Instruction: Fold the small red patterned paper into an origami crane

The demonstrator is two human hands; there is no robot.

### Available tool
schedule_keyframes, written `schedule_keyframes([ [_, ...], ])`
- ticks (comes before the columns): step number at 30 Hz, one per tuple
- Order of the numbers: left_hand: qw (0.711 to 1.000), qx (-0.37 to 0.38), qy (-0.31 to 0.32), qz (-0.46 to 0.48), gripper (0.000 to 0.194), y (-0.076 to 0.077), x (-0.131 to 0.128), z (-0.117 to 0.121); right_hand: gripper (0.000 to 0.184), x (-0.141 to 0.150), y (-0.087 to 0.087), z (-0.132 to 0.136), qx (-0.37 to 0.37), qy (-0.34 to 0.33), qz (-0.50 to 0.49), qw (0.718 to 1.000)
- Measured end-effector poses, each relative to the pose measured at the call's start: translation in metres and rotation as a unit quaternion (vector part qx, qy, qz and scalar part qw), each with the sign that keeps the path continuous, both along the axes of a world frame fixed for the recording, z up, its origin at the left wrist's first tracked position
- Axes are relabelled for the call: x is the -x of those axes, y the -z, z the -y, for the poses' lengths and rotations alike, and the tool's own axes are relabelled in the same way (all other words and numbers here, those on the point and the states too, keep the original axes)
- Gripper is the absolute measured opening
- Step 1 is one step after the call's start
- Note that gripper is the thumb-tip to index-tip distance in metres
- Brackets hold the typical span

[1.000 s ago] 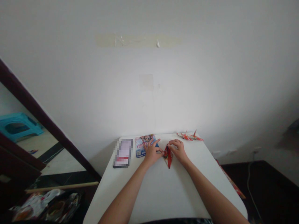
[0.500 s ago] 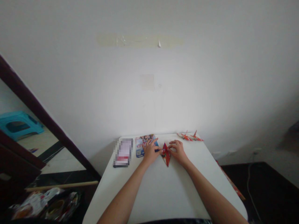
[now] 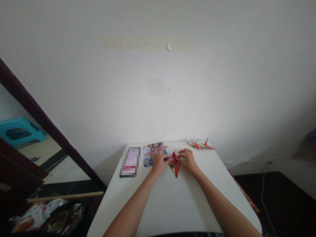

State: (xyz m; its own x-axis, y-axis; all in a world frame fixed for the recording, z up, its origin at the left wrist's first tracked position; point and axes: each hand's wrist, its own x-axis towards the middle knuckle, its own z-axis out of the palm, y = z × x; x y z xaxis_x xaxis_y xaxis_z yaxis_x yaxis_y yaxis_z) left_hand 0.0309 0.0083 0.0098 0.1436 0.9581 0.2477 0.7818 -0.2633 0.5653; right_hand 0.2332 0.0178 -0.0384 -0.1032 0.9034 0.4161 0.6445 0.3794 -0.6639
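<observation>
A folded red paper piece (image 3: 175,163), kite-shaped with its point toward me, lies on the white table (image 3: 172,200). My left hand (image 3: 159,161) rests on its left edge, fingers partly spread and pressing down. My right hand (image 3: 188,160) presses its right edge with curled fingertips. Both hands pinch the paper flat against the table between them.
A colourful printed packet (image 3: 151,152) lies under and behind my left hand. A phone-like object (image 3: 130,161) sits to its left. Finished red paper cranes (image 3: 201,144) stand at the table's far right corner. A white wall is behind; clutter lies on the floor at left.
The red paper has shifted slightly left and farther from me, and both hands moved with it. My left fingers have spread over the packet.
</observation>
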Motion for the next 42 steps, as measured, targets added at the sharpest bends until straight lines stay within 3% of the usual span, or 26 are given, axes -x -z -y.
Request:
schedule_keyframes([
  [10, 1.0, -0.004, -0.013, 0.009, 0.004, 0.007, 0.002, -0.005, 0.005, 0.003, -0.005, 0.002, 0.005, 0.009, 0.016, 1.0],
  [18, 1.0, -0.008, -0.019, 0.023, 0.006, 0.002, -0.001, -0.003, 0.006, 0.004, -0.012, 0.007, 0.023, -0.005, 0.028, 0.999],
  [42, 0.996, -0.021, -0.031, 0.076, 0.008, 0.015, 0.002, -0.012, 0.006, 0.003, -0.011, 0.008, 0.02, -0.033, 0.055, 0.998],
])
